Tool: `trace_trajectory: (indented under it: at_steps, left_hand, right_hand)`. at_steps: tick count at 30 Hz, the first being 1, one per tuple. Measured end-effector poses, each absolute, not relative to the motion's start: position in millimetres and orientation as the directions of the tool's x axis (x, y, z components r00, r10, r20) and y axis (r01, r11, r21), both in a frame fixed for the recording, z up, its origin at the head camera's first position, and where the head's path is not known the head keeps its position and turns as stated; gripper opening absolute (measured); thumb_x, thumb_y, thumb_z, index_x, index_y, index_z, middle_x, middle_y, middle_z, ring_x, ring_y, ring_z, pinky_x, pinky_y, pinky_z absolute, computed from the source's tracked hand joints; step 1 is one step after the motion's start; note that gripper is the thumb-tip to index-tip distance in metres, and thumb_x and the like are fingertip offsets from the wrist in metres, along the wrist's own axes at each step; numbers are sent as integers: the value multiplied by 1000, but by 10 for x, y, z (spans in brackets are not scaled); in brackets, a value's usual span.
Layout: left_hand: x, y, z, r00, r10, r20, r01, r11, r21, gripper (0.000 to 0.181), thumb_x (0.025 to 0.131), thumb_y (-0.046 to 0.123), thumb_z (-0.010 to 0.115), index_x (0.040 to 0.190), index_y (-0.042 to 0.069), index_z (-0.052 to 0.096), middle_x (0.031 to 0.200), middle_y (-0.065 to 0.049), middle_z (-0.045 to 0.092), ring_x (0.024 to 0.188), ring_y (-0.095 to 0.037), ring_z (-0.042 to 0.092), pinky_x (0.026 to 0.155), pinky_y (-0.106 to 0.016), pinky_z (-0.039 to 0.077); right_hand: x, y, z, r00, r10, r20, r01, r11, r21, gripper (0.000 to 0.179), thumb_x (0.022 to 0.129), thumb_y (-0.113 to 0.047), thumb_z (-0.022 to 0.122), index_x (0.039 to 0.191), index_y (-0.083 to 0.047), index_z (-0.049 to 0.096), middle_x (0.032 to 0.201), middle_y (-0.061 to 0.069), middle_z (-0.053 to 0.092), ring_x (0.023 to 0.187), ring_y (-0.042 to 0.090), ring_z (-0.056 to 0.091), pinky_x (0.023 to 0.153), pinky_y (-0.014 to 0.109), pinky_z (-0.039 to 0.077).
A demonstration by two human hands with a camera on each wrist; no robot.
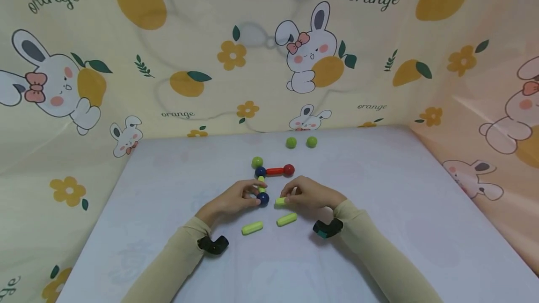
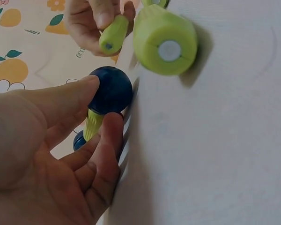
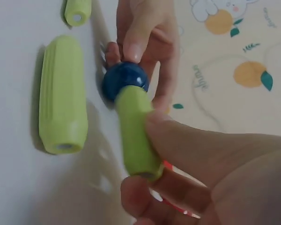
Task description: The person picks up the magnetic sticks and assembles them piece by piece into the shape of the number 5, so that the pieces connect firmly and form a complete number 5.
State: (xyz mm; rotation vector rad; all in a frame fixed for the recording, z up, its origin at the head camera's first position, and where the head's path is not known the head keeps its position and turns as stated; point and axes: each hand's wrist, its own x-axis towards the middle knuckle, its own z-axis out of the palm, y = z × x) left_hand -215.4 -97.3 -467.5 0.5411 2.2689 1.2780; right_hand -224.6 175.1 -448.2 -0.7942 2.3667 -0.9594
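My left hand [image 1: 233, 198] grips the nearer dark blue ball [image 1: 263, 199] of a ball-and-rod figure between thumb and fingers. From this ball a yellow-green rod [image 1: 261, 179] leads back to a second blue ball [image 1: 260, 172]. A red rod [image 1: 275, 171] runs right from there to a red ball [image 1: 288, 169]; a green ball [image 1: 257, 162] sits just behind. My right hand [image 1: 311, 193] pinches another yellow-green rod [image 3: 138, 131], tilted, a silvery disc in its end. In the head view this rod is a little right of the gripped ball.
Two loose yellow-green rods, one at left [image 1: 252, 227] and one at right [image 1: 287, 220], lie on the white table [image 1: 278, 270] in front of the hands. Two green balls [image 1: 291, 142] rest near the back edge. A printed cloth [image 1: 261, 22] hangs behind the table.
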Motion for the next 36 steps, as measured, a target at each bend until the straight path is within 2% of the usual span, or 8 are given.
trace_trajectory:
  at_steps: [6, 12, 16, 28, 36]
  left_hand:
    - [-2172, -990, -4695, -816, 533, -225, 89, 501, 861, 45, 97, 11, 67, 141, 16, 57, 119, -11, 65, 80, -16, 52, 71, -27, 44]
    - [-2175, -1015, -4698, -801, 565, -196, 129, 483, 866, 45, 97, 11, 66, 141, 13, 56, 120, -14, 65, 77, -16, 51, 70, -26, 43]
    - [-2166, -1019, -4691, -792, 584, -180, 145, 466, 873, 45, 97, 11, 66, 141, 11, 56, 120, -15, 64, 75, -16, 50, 69, -26, 43]
    - [-2144, -999, -4672, -796, 577, -185, 138, 469, 872, 45, 97, 10, 66, 141, 12, 56, 121, -16, 64, 73, -15, 49, 68, -26, 42]
    - [-2144, -984, -4658, -801, 566, -195, 118, 469, 875, 43, 98, 13, 66, 140, 11, 56, 122, -16, 64, 77, -16, 51, 70, -28, 44]
  right_hand:
    - [-2301, 1712, -4570, -791, -598, -128, -342, 607, -717, 18, 99, -14, 65, 112, -7, 74, 107, 5, 74, 80, 10, 58, 72, 23, 50]
    - [-2271, 1609, -4616, -822, -561, -96, -357, 639, -681, 18, 98, -15, 67, 113, -9, 74, 109, 4, 73, 88, 12, 61, 81, 28, 53]
    - [-2222, 1556, -4625, -843, -529, -98, -328, 650, -685, 17, 97, -14, 68, 112, -10, 74, 108, 4, 73, 86, 13, 61, 81, 29, 53]
    - [-2172, 1506, -4635, -850, -518, -96, -305, 633, -712, 17, 97, -16, 68, 112, -11, 73, 104, 1, 72, 82, 11, 60, 75, 24, 52]
    - [-2206, 1543, -4655, -847, -520, -113, -284, 621, -731, 19, 96, -18, 69, 114, -12, 73, 107, 2, 71, 84, 12, 62, 78, 27, 55]
